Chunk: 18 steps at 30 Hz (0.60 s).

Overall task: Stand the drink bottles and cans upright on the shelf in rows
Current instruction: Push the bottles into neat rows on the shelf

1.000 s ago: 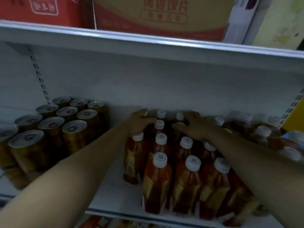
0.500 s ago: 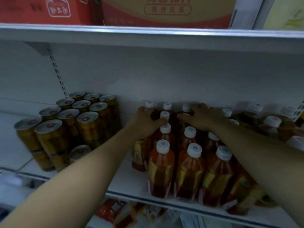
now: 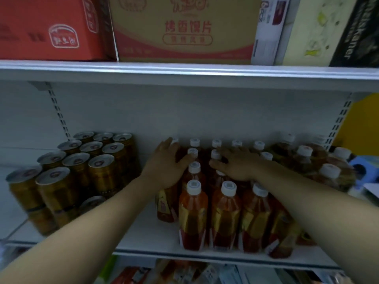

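A white shelf (image 3: 147, 232) carries gold cans (image 3: 78, 167) at its left end and tea bottles (image 3: 225, 212) toward the right. The left hand (image 3: 167, 169) lies spread against the leftmost bottles; the right hand (image 3: 235, 167) lies spread over the caps. Best to press gently inward, keeping rows straight. Cartons (image 3: 184, 29) sit on the shelf above.

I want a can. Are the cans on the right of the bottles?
No, the cans stand left of the bottles, with a bare gap of shelf between.
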{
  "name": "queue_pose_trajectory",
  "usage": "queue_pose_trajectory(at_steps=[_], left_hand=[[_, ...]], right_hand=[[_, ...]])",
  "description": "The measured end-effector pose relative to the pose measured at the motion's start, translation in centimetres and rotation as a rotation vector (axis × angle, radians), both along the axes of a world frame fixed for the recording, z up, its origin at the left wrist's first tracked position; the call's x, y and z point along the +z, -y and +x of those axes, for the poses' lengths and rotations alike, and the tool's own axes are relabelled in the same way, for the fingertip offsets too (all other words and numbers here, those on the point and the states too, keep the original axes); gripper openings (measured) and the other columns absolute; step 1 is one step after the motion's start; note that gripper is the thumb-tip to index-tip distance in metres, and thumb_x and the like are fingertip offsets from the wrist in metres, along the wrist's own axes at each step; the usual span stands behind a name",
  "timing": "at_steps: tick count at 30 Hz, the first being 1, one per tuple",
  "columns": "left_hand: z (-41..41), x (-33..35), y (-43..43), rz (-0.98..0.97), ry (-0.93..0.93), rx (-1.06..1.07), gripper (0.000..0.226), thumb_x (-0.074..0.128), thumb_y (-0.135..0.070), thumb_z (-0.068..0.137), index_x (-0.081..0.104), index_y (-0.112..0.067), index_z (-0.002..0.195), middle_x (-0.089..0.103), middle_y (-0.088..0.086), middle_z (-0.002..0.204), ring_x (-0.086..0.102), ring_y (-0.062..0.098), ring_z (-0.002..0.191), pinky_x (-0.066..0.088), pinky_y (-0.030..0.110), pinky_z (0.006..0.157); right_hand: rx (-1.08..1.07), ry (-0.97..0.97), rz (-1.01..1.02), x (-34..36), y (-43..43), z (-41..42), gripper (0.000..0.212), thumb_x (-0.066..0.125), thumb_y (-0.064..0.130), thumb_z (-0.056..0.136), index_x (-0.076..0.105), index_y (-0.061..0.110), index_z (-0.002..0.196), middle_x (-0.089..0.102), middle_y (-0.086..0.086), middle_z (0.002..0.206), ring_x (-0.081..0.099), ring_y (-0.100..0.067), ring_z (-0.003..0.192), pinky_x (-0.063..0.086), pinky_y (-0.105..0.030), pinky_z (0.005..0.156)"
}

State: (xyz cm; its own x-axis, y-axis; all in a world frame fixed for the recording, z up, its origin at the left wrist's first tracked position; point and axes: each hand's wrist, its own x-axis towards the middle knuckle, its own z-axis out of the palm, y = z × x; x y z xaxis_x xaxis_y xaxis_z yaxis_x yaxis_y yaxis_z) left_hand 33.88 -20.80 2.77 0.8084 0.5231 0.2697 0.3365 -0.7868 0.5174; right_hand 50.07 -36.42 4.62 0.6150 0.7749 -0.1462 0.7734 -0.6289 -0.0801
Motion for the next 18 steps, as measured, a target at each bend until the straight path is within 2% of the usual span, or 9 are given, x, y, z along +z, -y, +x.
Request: queue_pose_trajectory(at_steps=[2, 3, 5, 7, 10, 12, 15, 18], left_hand=[[-1.9, -0.6, 2.0, 0.039, 0.091, -0.107, 0.074, 0.037, -0.079, 0.078, 0.043, -0.035, 0.137, 0.034, -0.002, 0.151, 0.022, 0.022, 0.143, 0.021, 0.045, 0.117], [-2.7, -1.1, 3.2, 0.062, 0.021, -0.152, 0.085, 0.035, -0.086, 0.068, 0.037, -0.04, 0.14, 0.029, -0.006, 0.152, 0.017, 0.021, 0.144, 0.02, 0.048, 0.116], [-3.8, -2.4, 4.9, 0.109, -0.157, -0.182, 0.104, 0.04, -0.087, 0.056, 0.015, -0.042, 0.147, 0.009, -0.014, 0.157, -0.007, 0.016, 0.147, 0.008, 0.051, 0.118], [-3.9, -3.1, 5.1, 0.104, -0.185, -0.157, 0.111, 0.058, -0.076, 0.061, 0.001, -0.039, 0.149, 0.0, -0.016, 0.158, -0.013, 0.013, 0.146, 0.002, 0.051, 0.118], [-3.9, -3.0, 5.1, 0.083, -0.135, -0.126, 0.113, 0.069, -0.065, 0.067, 0.001, -0.032, 0.151, 0.006, -0.011, 0.159, 0.0, 0.012, 0.147, 0.003, 0.046, 0.119], [-4.0, -2.7, 4.9, 0.095, -0.169, -0.112, 0.111, 0.069, -0.062, 0.07, 0.001, -0.028, 0.151, 0.009, -0.01, 0.159, 0.003, 0.012, 0.146, 0.003, 0.041, 0.119], [-4.2, -2.1, 5.2, 0.174, -0.226, -0.111, 0.107, 0.066, -0.061, 0.074, 0.001, -0.025, 0.152, 0.007, -0.007, 0.16, 0.003, 0.013, 0.147, 0.005, 0.039, 0.118], [-4.0, -1.9, 5.7, 0.209, -0.288, -0.12, 0.107, 0.063, -0.064, 0.074, -0.001, -0.028, 0.151, 0.0, -0.008, 0.16, 0.001, 0.014, 0.147, 0.007, 0.048, 0.119]], right_hand=[[0.047, -0.001, 0.004, 0.0, 0.7, 0.5, 0.094, 0.012, 0.093, 0.065, 0.017, 0.048, 0.148, 0.019, 0.002, 0.16, 0.025, -0.035, 0.141, 0.023, -0.054, 0.111], [0.065, -0.006, -0.001, -0.1, 1.1, 0.6, 0.096, 0.01, 0.095, 0.061, 0.021, 0.051, 0.145, 0.018, 0.001, 0.159, 0.024, -0.035, 0.14, 0.023, -0.053, 0.112], [0.059, -0.05, -0.002, -0.8, 1.8, 0.3, 0.091, 0.01, 0.096, 0.059, 0.025, 0.057, 0.14, 0.012, 0.0, 0.159, 0.012, -0.035, 0.143, 0.014, -0.055, 0.114], [0.047, -0.063, 0.042, -1.4, 2.1, -0.2, 0.088, 0.011, 0.092, 0.062, 0.025, 0.056, 0.142, 0.013, 0.0, 0.158, 0.009, -0.035, 0.144, 0.012, -0.056, 0.114], [0.078, -0.012, 0.161, -1.3, 2.1, -0.6, 0.088, 0.014, 0.088, 0.068, 0.031, 0.045, 0.143, 0.034, -0.003, 0.151, 0.029, -0.033, 0.136, 0.026, -0.051, 0.11], [0.097, -0.021, 0.184, -0.7, 2.8, -0.7, 0.094, 0.014, 0.09, 0.065, 0.032, 0.042, 0.144, 0.038, -0.002, 0.149, 0.037, -0.03, 0.133, 0.032, -0.047, 0.108], [0.118, -0.061, 0.083, -0.7, 4.5, -1.7, 0.105, 0.015, 0.096, 0.059, 0.017, 0.043, 0.15, 0.025, 0.001, 0.158, 0.028, -0.028, 0.141, 0.03, -0.046, 0.11], [0.1, 0.044, 0.096, -1.3, 5.5, -3.4, 0.095, 0.012, 0.09, 0.069, 0.011, 0.041, 0.151, 0.019, 0.002, 0.16, 0.021, -0.027, 0.144, 0.025, -0.048, 0.112]])
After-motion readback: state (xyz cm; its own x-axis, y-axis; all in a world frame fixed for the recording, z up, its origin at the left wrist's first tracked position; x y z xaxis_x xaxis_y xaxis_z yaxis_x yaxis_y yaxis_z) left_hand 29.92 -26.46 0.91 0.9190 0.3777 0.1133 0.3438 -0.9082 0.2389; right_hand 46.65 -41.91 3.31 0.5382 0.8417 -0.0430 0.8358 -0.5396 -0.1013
